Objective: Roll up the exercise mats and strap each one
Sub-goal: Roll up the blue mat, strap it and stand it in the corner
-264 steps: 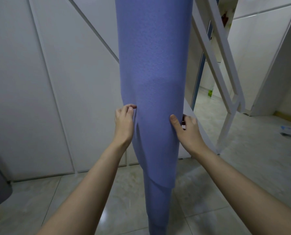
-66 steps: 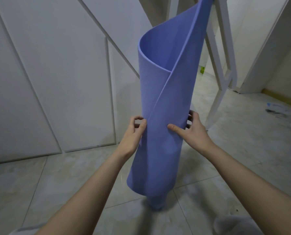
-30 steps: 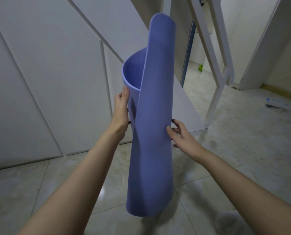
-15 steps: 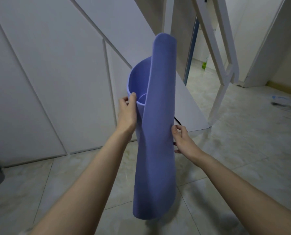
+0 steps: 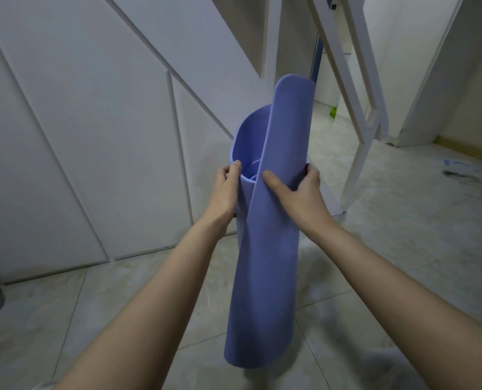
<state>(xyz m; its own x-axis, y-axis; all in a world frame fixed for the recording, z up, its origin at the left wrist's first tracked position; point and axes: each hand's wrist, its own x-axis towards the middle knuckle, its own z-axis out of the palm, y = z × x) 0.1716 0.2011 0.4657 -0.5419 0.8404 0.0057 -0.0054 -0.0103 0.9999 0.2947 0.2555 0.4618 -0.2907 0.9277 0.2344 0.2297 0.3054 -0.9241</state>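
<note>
Mat [image 5: 265,263] stood upright between both hands, lower end near tiled floor [image 5: 402,249]. Left hand [image 5: 224,190] gripped coil rim. Right hand [image 5: 298,192] curled round outer wrap, thumb pressing. Coil looked slack and skewed. Best to square edges and wind tighter before strapping.
</note>
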